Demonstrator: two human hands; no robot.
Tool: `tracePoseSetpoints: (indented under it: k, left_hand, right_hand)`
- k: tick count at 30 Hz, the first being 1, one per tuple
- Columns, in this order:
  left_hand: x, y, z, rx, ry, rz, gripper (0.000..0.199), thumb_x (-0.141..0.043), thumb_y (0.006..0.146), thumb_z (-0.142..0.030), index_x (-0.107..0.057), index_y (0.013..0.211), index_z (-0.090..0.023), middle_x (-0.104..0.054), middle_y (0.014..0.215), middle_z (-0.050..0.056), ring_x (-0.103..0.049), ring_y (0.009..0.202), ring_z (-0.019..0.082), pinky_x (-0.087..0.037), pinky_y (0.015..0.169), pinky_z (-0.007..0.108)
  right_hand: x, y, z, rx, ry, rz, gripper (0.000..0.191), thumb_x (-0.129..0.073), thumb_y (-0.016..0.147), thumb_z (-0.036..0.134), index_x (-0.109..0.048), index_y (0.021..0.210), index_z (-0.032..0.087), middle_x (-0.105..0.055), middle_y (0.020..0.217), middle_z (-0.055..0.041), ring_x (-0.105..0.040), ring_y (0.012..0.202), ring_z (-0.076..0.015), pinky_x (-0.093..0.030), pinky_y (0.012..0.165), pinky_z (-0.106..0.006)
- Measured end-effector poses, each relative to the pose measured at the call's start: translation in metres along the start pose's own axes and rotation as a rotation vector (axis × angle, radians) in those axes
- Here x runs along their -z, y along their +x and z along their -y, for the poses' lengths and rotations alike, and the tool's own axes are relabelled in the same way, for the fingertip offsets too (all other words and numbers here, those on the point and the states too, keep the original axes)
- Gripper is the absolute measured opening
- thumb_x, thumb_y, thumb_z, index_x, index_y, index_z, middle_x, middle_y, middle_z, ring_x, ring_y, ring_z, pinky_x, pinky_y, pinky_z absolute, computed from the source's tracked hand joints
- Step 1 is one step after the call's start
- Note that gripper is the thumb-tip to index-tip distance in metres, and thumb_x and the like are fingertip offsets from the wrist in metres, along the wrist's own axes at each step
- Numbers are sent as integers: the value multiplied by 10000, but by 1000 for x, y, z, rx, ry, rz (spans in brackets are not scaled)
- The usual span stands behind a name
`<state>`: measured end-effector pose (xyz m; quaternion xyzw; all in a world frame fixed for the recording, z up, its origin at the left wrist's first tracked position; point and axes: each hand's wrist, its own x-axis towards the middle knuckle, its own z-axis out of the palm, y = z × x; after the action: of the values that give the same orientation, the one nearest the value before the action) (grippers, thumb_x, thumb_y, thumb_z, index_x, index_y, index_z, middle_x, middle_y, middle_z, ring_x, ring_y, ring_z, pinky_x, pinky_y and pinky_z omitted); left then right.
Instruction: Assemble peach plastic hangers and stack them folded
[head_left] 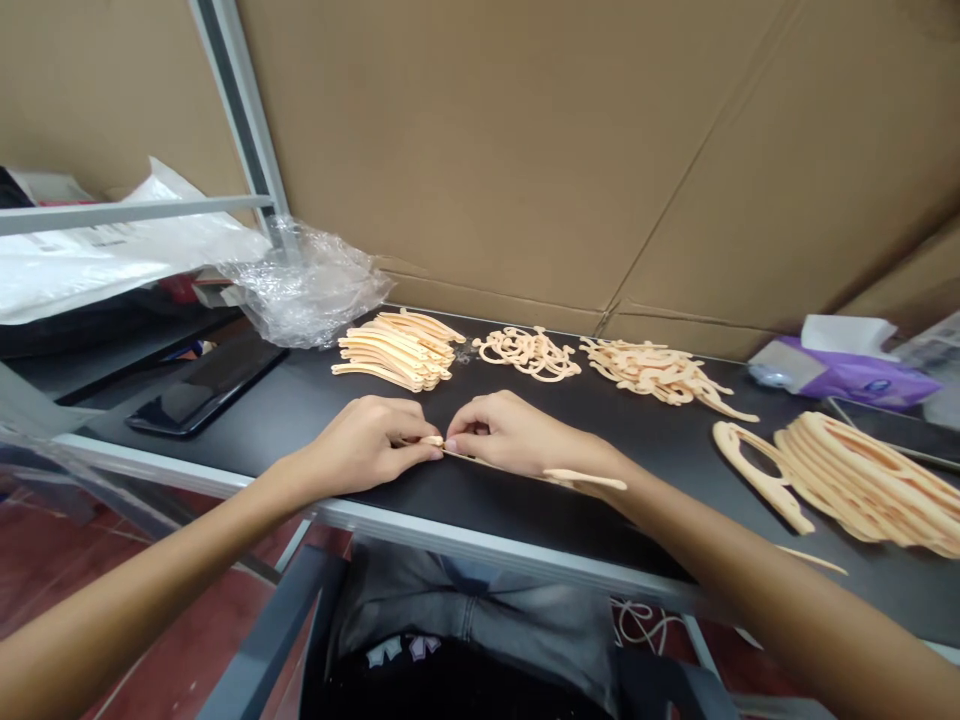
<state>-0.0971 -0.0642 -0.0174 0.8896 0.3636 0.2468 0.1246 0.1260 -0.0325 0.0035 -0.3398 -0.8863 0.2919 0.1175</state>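
My left hand (pixel 366 446) is closed, its thumb and forefinger pinching the left end of a slim beige plastic hanger part (pixel 589 480). Its other end shows past my right wrist, and my palm hides part of its length. Fingertips of my right hand (pixel 508 432) pinch at the same joint, close beside the left fingertips. Small details between the fingers are hidden. Just beyond my hands lie a neat pile of beige hanger arms (pixel 394 350), a heap of curved hook pieces (pixel 529 353) and a heap of longer curved pieces (pixel 652 370).
Folded beige hangers (pixel 874 485) are stacked at the right, near a purple tissue pack (pixel 862 372). A black phone-like slab (pixel 206 385) lies left on the black table (pixel 480 515). Crumpled clear plastic (pixel 311 285) sits by the metal frame (pixel 244 110). Cardboard (pixel 510 150) stands behind.
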Motion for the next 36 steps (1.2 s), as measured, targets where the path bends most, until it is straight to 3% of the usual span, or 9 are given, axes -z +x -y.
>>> tracePoseSetpoints:
  k: [8, 14, 19, 25, 31, 36]
  left_hand:
    - [3, 5, -3, 234, -61, -4, 318, -597, 901, -388, -757, 755, -156, -602, 631, -6, -474, 572, 93, -295, 541, 224]
    - [3, 10, 1, 375, -170, 78, 325, -634, 832, -446, -749, 794, -144, -605, 641, -9, -467, 593, 105, -275, 521, 212]
    - [9, 21, 2, 387, -195, 142, 288, -690, 767, -432, -757, 798, -153, -543, 597, -32, -427, 578, 101, -262, 508, 202]
    - [12, 27, 6, 343, -200, 199, 281, -694, 761, -406, -758, 813, -138, -582, 640, -20, -456, 613, 107, -293, 537, 197]
    - [12, 25, 6, 356, -232, 165, 285, -703, 757, -413, -756, 800, -136, -553, 611, -29, -424, 586, 96, -281, 524, 196]
    - [11, 23, 4, 376, -308, 127, 291, -697, 762, -419, -752, 777, -134, -573, 627, -18, -428, 589, 98, -279, 507, 199]
  right_hand:
    - [1, 0, 2, -11, -59, -2, 219, -570, 885, 254, -770, 918, 169, -743, 823, -24, -608, 698, -124, -384, 626, -239]
    - [-2, -2, 5, 6, -101, -14, 226, -562, 909, 266, -767, 914, 171, -738, 815, -42, -586, 684, -129, -371, 633, -249]
    - [-3, 2, 2, 51, -194, -11, 239, -541, 929, 257, -766, 911, 181, -746, 863, -79, -621, 745, -162, -386, 694, -268]
    - [-3, 4, 7, 62, -270, -8, 213, -555, 939, 221, -749, 874, 161, -732, 881, -115, -648, 799, -199, -380, 703, -275]
    - [-2, 0, 16, 90, -417, 7, 279, -468, 962, 193, -712, 843, 129, -724, 889, -155, -657, 799, -224, -377, 696, -299]
    - [-4, 3, 9, 103, -332, -24, 254, -502, 955, 226, -730, 890, 137, -736, 903, -123, -648, 810, -194, -386, 701, -278]
